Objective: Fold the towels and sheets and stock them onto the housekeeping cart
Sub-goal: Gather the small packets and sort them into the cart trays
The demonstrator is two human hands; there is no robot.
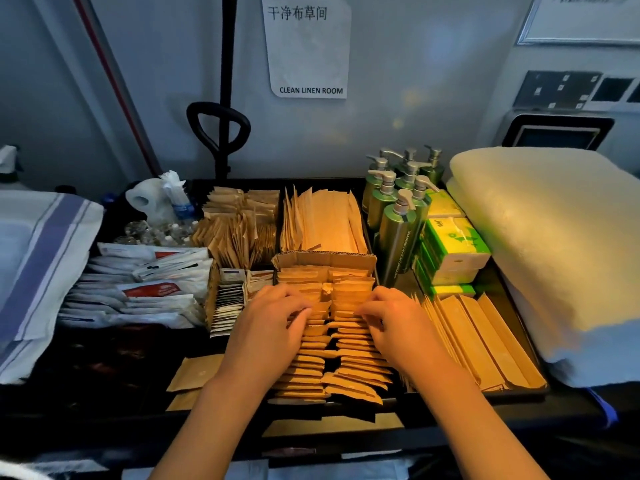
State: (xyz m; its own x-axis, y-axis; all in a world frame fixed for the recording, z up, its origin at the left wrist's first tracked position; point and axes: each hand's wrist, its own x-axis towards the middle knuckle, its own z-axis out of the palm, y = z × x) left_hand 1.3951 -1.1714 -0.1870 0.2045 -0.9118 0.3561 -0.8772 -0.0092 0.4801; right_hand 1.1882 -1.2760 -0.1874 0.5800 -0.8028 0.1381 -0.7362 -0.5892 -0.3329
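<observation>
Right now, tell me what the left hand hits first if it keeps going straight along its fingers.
Probably the upright brown paper sachets its fingertips already touch; the left hand points up-right toward the cardboard box's far flap beyond them. Depth is uncertain.

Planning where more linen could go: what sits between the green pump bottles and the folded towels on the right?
In the head view, stacked green-and-white tissue packs sit between the pump bottles and the folded towels.

At two o'clock stood seven green metal pump bottles [398,233], beside them four green-and-white tissue packs [453,247], at three o'clock two folded cream terry towels [554,244], and at six o'clock two rows of brown paper sachets [332,341].
</observation>
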